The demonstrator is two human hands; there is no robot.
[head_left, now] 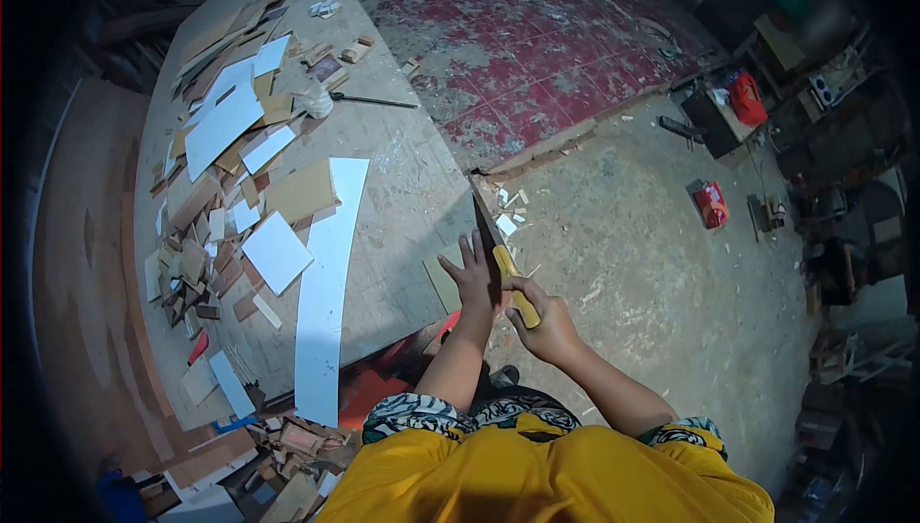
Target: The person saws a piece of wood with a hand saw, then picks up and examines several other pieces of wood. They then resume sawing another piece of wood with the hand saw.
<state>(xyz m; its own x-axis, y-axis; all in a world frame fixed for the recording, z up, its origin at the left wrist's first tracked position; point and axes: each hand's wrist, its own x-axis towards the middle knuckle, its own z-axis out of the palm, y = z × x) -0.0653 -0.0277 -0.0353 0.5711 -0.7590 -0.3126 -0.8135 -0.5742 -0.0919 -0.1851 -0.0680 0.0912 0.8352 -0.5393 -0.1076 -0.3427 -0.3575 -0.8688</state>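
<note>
My right hand (544, 322) is wrapped round the yellow handle of a hand saw (517, 285). The saw's dark, narrow blade points away from me along the table's right edge. My left hand (473, 279) lies with fingers spread on a small tan board (442, 277) at the edge of the worktable (402, 226), just left of the saw. Whether the blade touches the board cannot be made out.
Wood and white panel offcuts (278, 252) cover the table's left part, with a long white strip (323, 312) beside them. More scraps (297, 466) lie below. Red bags (711, 205) and a black box (719, 123) stand on the floor at right.
</note>
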